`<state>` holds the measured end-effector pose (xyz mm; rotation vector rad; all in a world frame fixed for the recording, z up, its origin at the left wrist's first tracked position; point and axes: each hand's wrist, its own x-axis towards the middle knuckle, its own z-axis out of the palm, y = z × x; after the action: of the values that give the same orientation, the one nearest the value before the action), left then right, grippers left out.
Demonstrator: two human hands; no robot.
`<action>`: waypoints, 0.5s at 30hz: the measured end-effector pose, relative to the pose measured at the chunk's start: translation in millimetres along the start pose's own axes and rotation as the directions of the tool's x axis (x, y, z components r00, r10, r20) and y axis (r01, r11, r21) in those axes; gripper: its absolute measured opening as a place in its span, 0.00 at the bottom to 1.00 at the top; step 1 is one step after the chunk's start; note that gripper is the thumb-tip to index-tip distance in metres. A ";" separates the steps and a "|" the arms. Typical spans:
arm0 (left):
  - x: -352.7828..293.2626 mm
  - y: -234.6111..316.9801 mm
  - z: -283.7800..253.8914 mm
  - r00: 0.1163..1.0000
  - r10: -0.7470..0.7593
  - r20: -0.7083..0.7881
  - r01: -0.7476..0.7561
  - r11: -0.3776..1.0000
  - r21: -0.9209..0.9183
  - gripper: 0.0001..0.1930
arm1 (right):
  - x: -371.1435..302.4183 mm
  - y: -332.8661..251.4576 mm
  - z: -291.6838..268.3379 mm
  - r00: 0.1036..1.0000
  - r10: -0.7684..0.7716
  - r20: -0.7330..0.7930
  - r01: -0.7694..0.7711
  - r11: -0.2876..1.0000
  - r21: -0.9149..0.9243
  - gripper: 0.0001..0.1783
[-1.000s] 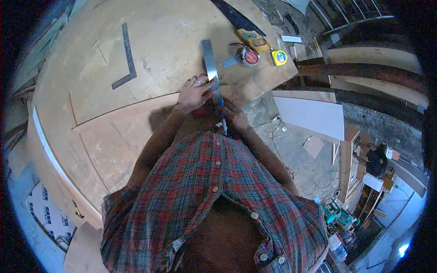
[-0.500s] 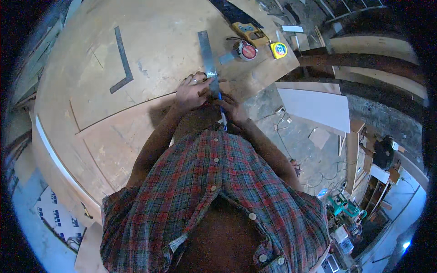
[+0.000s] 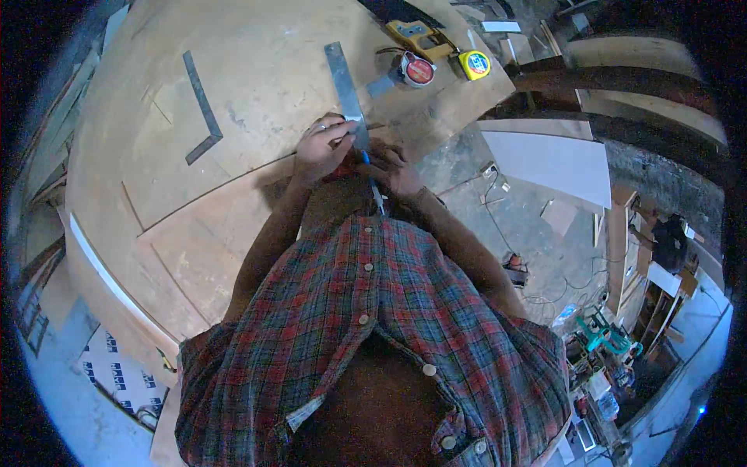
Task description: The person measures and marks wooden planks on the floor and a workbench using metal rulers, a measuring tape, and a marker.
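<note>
A flat steel rule [image 3: 339, 76] lies on a wooden worktable [image 3: 264, 78], its near end between two hands. The left hand [image 3: 319, 151] has its fingertips on it; the right hand [image 3: 400, 177] curls beside a slim blue-and-white stick [image 3: 377, 193]. Shadow hides whether either grips firmly; I cannot tell. Uneven finger pressure could skew the rule. Farther out, a yellow tape measure [image 3: 474, 65] near the table's edge could fall if bumped.

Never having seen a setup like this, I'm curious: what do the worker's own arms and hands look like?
The left hand and right hand are both ungloved. A pale, shiny ring circles a finger of the left. The forearms are bare below the sleeves of a checked shirt in red, blue-grey and dark tones, with light buttons down its front.
</note>
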<state>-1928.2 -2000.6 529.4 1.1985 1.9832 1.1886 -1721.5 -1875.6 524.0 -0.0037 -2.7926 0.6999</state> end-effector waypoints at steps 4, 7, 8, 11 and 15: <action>-1.3 2.8 -0.4 0.997 0.035 -0.068 -0.023 0.985 0.174 0.17 | -2.3 0.3 0.2 1.000 0.025 0.010 -0.025 1.000 -0.006 0.27; -1.9 5.9 -0.2 0.998 0.036 -0.059 -0.022 0.975 0.219 0.18 | -2.2 5.8 12.6 1.000 -0.001 -0.024 -0.001 0.997 -0.081 0.26; -1.9 6.6 0.0 0.999 0.015 -0.036 -0.006 0.974 0.228 0.19 | -2.9 7.9 16.6 1.000 -0.007 -0.009 0.006 0.995 -0.096 0.26; -1.9 9.2 0.2 0.999 -0.028 -0.018 0.031 0.978 0.205 0.20 | -5.7 9.4 24.2 0.985 0.171 -0.036 -0.167 0.982 0.086 0.26; -3.8 14.4 -5.0 0.997 0.075 -0.009 -0.067 0.935 0.348 0.21 | -9.2 11.5 16.9 0.996 0.067 -0.055 -0.068 0.998 -0.013 0.26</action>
<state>-1924.3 -2002.9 544.4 1.4441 2.2494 0.9084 -1717.5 -1873.8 502.1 -0.1187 -2.7562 0.6838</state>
